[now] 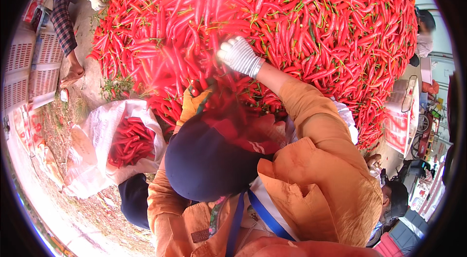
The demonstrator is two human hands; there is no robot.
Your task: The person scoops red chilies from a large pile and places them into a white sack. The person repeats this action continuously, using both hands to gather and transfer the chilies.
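Observation:
A large heap of red chili peppers (328, 20) with green stems fills the space before me. My left hand (197, 100), in an orange glove, is at the near edge of the heap, its fingers around red chili peppers (194, 91). My right hand (239, 55), in a white-and-grey striped glove, lies palm down on the heap, farther in and to the right; its curled fingertips hide whatever is under them. To the left, a white woven sack (98, 125) stands open with red peppers (133, 142) inside. Part of the heap between my hands is blurred and shaded.
At the upper left, a co-worker's gloved hand (96, 0) is by the heap's edge, near stacked white plastic crates (45, 63). Other people are at the right edge (425, 31) and lower right (394, 198). A white crate (401, 125) stands right of the heap.

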